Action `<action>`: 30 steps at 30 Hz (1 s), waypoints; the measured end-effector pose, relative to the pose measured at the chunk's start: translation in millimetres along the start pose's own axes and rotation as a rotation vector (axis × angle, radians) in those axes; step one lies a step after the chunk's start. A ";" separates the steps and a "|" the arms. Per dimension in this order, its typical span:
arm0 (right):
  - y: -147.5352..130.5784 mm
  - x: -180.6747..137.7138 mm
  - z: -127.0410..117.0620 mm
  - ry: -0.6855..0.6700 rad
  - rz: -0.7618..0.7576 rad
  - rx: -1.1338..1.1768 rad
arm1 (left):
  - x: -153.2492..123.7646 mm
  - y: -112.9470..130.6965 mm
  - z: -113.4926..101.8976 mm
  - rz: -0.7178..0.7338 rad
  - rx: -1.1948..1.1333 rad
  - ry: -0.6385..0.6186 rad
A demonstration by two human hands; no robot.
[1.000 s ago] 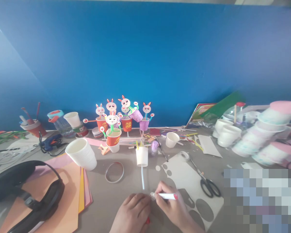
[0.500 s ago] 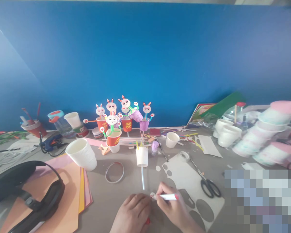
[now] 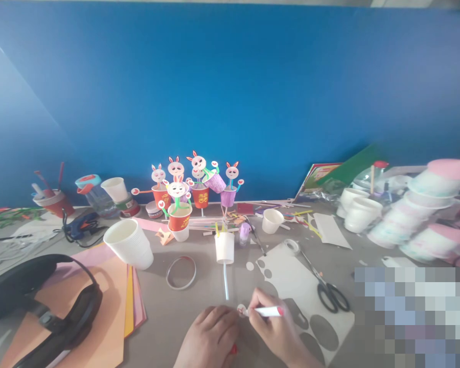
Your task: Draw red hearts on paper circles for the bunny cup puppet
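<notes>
My right hand [image 3: 276, 327] is closed around a white marker [image 3: 266, 311] with a red end, its tip on a small white paper circle [image 3: 241, 309] lying on the grey table [image 3: 164, 306]. My left hand [image 3: 209, 335] rests knuckles up beside the circle, fingers curled down onto the table; what is under them is hidden. Just beyond lie a white straw [image 3: 225, 281] and a small white cup [image 3: 224, 247] holding sticks. A white card [image 3: 291, 278] with round holes cut out lies to the right.
Black-handled scissors [image 3: 327, 291] and a tape roll [image 3: 292, 246] lie on the card. Bunny cup figures [image 3: 187, 191] stand at the back. A tilted white cup stack [image 3: 128, 244], coloured paper sheets [image 3: 111, 306], black headphones [image 3: 42, 301], a wire ring [image 3: 181, 272] lie left. Stacked bowls [image 3: 425, 214] sit right.
The marker's tip shifted very slightly over the paper circle. Otherwise both hands stay where they were.
</notes>
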State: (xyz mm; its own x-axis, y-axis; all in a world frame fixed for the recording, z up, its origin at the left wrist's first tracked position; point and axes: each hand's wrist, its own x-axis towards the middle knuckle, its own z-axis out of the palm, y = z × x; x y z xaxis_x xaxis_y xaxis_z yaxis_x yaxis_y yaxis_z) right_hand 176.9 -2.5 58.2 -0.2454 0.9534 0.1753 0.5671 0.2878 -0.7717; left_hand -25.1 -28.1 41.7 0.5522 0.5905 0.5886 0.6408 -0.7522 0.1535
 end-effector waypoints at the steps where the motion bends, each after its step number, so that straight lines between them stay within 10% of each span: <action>1: -0.1 0.1 -0.1 0.002 0.000 -0.001 | -0.2 0.3 -0.1 -0.002 -0.001 0.005; 30: -1.0 2.2 -0.8 0.093 -0.023 -0.025 | -4.3 -1.3 1.7 -0.006 -0.015 -0.033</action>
State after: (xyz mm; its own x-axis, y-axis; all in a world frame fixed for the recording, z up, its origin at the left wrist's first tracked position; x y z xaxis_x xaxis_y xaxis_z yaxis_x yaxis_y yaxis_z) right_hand 176.4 -0.7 59.8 -0.1855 0.9503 0.2499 0.5819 0.3112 -0.7514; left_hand -27.4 -29.1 37.6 0.5660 0.6041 0.5610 0.6362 -0.7528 0.1689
